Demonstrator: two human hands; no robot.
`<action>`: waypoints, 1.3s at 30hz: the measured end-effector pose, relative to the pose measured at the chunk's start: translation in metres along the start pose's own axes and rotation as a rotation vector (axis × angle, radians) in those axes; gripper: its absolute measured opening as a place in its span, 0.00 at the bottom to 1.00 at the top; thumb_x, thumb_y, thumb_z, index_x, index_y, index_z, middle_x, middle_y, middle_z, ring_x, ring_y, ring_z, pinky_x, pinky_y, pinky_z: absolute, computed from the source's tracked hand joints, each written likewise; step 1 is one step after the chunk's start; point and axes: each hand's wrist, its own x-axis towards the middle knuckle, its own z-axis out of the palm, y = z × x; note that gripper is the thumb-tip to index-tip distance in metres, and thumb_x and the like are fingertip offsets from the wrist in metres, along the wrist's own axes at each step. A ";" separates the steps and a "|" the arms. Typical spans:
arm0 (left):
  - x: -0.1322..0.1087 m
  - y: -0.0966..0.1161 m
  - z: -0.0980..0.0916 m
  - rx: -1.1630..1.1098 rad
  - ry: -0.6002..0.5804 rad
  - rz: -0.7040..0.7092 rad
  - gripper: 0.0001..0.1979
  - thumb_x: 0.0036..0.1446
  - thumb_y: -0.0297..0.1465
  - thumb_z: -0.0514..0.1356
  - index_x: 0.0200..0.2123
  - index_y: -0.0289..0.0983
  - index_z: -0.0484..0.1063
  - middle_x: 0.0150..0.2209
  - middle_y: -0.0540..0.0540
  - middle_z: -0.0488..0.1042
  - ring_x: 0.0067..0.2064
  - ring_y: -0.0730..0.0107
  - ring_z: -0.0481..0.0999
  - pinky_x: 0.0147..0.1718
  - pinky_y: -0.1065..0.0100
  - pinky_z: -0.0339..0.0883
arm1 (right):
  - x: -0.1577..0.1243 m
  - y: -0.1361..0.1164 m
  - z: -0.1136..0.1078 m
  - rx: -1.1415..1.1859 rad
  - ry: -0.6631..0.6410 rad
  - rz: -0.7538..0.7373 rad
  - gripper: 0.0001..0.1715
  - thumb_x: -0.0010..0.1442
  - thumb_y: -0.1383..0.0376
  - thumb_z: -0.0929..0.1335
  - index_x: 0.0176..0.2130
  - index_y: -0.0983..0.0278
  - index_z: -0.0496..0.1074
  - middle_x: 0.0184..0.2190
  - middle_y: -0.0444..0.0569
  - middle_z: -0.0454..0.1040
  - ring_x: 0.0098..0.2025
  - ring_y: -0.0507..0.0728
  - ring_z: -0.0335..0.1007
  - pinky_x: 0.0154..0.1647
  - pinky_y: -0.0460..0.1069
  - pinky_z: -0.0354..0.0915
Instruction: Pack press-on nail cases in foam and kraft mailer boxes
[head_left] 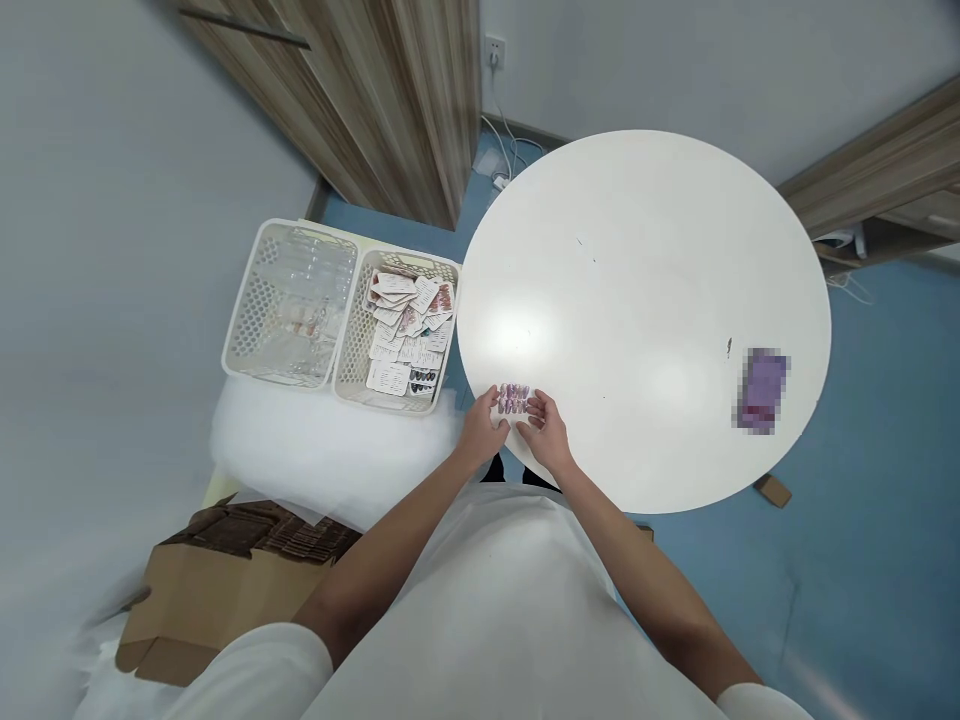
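Note:
A small sheet of pinkish press-on nails [514, 397] lies at the near edge of the round white table [645, 300]. My left hand [484, 425] holds its left side with the fingers curled around it. My right hand [546, 430] grips its right side, fingers bent over the sheet. Both hands sit close together just over the table's rim.
Two white perforated baskets stand to the left: one with clear plastic trays [292, 300], one with several printed cards and nail packs [405, 330]. White padding [322, 450] lies below them and an open cardboard box [225, 580] sits lower left. A blurred purple object [761, 390] rests on the table's right.

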 end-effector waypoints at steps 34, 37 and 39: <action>0.011 0.001 -0.006 -0.027 0.125 0.051 0.34 0.50 0.28 0.53 0.60 0.38 0.45 0.60 0.43 0.51 0.60 0.61 0.52 0.56 0.59 0.50 | 0.017 -0.024 0.003 0.107 -0.158 -0.024 0.40 0.45 0.62 0.69 0.55 0.54 0.51 0.58 0.48 0.51 0.57 0.57 0.52 0.54 0.56 0.56; -0.005 0.006 0.000 -0.031 0.155 0.001 0.34 0.50 0.30 0.54 0.60 0.37 0.45 0.61 0.42 0.50 0.60 0.59 0.52 0.55 0.58 0.52 | 0.006 -0.025 -0.008 0.078 -0.206 0.048 0.41 0.44 0.62 0.70 0.55 0.55 0.52 0.59 0.49 0.50 0.58 0.58 0.50 0.55 0.57 0.54; -0.018 0.009 0.005 -0.045 0.177 -0.031 0.34 0.50 0.31 0.55 0.60 0.38 0.46 0.61 0.42 0.49 0.60 0.58 0.51 0.55 0.58 0.52 | -0.001 -0.024 -0.015 0.067 -0.227 0.106 0.39 0.44 0.61 0.69 0.54 0.56 0.53 0.59 0.50 0.51 0.58 0.59 0.51 0.55 0.57 0.55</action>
